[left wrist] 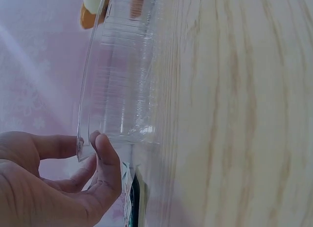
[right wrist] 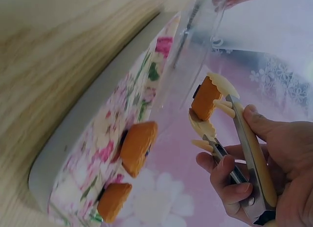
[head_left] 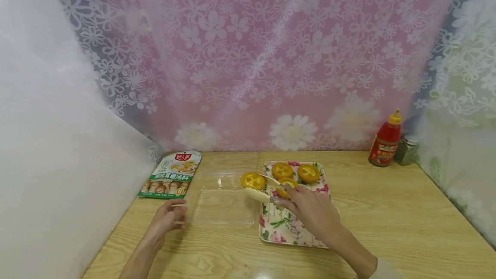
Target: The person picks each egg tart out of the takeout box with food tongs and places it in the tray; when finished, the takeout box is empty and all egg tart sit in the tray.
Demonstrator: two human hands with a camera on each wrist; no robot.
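My right hand [head_left: 315, 212] grips a pair of tongs [right wrist: 254, 163] with metal arms and cream-coloured scalloped tips. Between those tips is a round yellow-orange egg tart [head_left: 252, 181], lifted above the seam between a floral tray [head_left: 271, 227] and a clear plastic container [head_left: 226, 224]. On the tray's far half sit three more tarts [head_left: 308, 173], one partly hidden by the tongs and hand. At the container's left side, my left hand [head_left: 166, 218] pinches its rim between thumb and fingers, as the left wrist view [left wrist: 63, 173] shows.
A green and white food packet [head_left: 170, 175] lies behind my left hand, close to the container. At the back right stand a red sauce bottle [head_left: 385, 141] with a yellow cap and a small spice jar [head_left: 407, 150]. Patterned curtains [head_left: 248, 76] enclose the wooden table [head_left: 387, 227].
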